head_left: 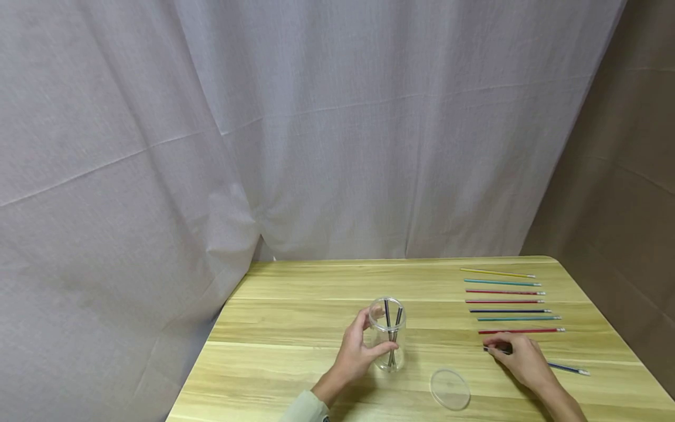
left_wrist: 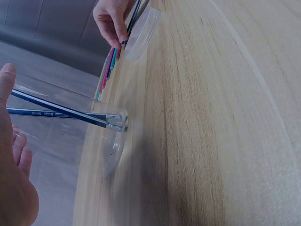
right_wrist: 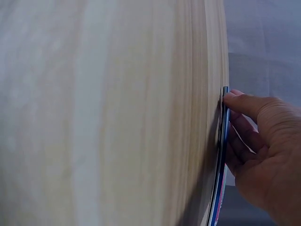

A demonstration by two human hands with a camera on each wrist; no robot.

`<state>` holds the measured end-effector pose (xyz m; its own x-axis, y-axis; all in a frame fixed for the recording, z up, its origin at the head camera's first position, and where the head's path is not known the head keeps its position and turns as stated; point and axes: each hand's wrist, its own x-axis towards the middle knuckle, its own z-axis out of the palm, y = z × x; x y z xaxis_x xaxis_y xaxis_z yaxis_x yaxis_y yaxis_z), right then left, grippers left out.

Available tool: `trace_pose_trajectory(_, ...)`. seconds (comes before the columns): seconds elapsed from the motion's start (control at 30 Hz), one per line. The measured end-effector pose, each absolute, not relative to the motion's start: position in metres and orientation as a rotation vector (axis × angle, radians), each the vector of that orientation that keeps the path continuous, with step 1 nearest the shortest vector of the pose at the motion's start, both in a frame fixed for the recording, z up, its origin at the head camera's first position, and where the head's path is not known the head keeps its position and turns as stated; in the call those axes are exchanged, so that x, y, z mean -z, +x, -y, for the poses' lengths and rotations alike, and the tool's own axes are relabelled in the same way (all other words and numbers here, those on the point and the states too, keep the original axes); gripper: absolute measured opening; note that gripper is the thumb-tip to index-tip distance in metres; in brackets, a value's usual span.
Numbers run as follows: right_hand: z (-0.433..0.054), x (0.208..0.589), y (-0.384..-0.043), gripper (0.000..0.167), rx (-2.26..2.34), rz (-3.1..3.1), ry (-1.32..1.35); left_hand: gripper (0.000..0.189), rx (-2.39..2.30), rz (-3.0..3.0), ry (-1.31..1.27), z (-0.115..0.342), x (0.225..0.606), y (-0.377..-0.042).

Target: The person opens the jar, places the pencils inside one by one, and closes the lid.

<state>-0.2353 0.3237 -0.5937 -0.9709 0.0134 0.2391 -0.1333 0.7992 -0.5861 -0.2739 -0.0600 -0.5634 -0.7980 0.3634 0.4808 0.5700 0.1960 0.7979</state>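
My left hand (head_left: 355,350) grips a clear plastic jar (head_left: 399,346) standing upright on the table, fingers and thumb around its side. Two dark blue pencils (left_wrist: 61,111) lean crossed inside it, their eraser ends at the bottom. Over on the right, my right hand (head_left: 523,358) pinches the left end of another dark blue pencil (head_left: 568,368) between thumb and fingertips. That pencil's white eraser end sticks out to the right of the hand; its middle is hidden beneath the hand. In the right wrist view, the pencil (right_wrist: 221,169) runs close along the tabletop.
A round clear lid (head_left: 450,389) lies between the hands. Beyond my right hand, several pencils lie in a spaced row, erasers to the right, from a red pencil (head_left: 522,331) to a yellow pencil (head_left: 498,272). A grey curtain (head_left: 337,176) hangs behind the wooden table (head_left: 285,328).
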Motion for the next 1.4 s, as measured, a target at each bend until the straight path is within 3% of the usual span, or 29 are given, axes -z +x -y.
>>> trace_pose_trajectory(1.4, -0.292, 0.573, -0.240, 0.024, -0.966, 2.443, 0.254, 0.080, 1.675, 2.279, -0.892, 0.059, 0.566, -0.275)
